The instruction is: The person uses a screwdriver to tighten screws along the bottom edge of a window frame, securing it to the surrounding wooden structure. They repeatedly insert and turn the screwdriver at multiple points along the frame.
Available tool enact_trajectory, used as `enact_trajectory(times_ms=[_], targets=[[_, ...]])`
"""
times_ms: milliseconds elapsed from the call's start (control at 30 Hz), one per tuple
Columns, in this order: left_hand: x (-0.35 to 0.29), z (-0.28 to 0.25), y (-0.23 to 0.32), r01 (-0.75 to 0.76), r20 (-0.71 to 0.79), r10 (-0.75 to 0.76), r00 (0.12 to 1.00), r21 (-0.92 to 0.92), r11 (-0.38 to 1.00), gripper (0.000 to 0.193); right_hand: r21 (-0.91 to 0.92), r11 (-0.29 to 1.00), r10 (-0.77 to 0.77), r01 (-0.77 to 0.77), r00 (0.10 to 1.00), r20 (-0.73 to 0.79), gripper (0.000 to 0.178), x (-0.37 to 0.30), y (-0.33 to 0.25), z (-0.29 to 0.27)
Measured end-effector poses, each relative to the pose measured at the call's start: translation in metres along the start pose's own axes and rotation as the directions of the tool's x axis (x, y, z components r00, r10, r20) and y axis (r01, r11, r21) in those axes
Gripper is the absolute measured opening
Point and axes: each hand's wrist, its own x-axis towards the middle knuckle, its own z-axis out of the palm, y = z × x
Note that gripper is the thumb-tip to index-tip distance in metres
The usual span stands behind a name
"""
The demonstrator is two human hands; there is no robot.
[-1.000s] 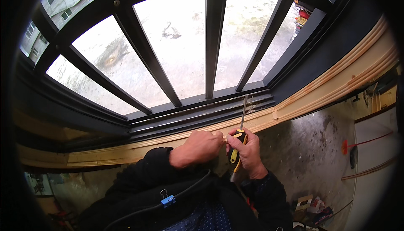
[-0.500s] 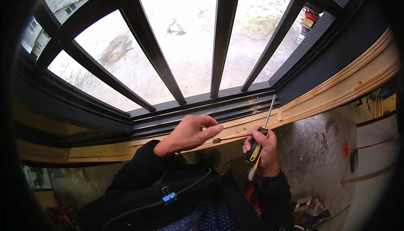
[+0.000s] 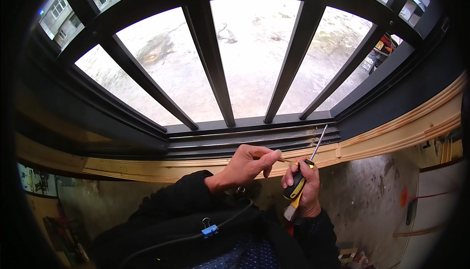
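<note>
My right hand (image 3: 308, 190) is closed around a screwdriver (image 3: 294, 189) with a black and yellow handle. The metal shaft points up toward the window track's right end. Held in the same grip is a small paintbrush (image 3: 291, 212), bristles down, its yellow handle partly hidden. My left hand (image 3: 247, 166) pinches a thin brown stick-like tool (image 3: 288, 161) between thumb and fingers. That tool spans the gap to my right hand; its left end is covered by my left fingers. Both hands are over the wooden sill (image 3: 196, 168), just in front of the dark window track (image 3: 215, 141).
Dark window bars (image 3: 208, 58) stand beyond the track. Dirt (image 3: 313, 140) lies at the track's right end. A black cable with a blue binder clip (image 3: 209, 231) crosses my jacket. Right of my hands, below the sill, is a stained floor (image 3: 364, 190).
My left hand has moved right and closed on the thin brown tool, whose free end showed before. The brush's bristles have turned to show broader. The view has shifted.
</note>
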Motion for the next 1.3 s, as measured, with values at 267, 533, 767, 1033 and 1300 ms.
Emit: enact_trajectory(times_ms=[267,533,767,1033,1300], targets=[[0.02,-0.009,0.021,0.023,-0.015,-0.022,1.0,0.075,0.997,0.038,-0.178,0.984,0.032,-0.032,0.999,0.0,0.015,-0.005,-0.008,-0.002],[0.028,0.03,-0.004,-0.035,-0.007,0.035,0.999,-0.006,0.999,0.038,-0.338,0.937,0.092,-0.091,0.996,-0.014,0.008,-0.009,0.001,0.018],[0.019,0.014,-0.006,0.014,0.052,-0.03,0.998,0.273,0.962,0.041,-0.509,0.86,-0.04,-0.021,0.993,-0.108,0.019,-0.014,0.005,0.005],[0.006,0.012,0.007,0.291,0.401,-0.492,0.773,0.465,0.836,0.048,-0.446,0.888,-0.19,0.113,0.973,-0.133,0.012,0.001,-0.004,-0.009],[-0.016,0.004,0.01,0.328,0.209,-0.481,0.851,0.502,0.8,0.036,-0.348,0.927,-0.222,0.141,0.953,-0.206,0.009,0.004,0.004,-0.025]])
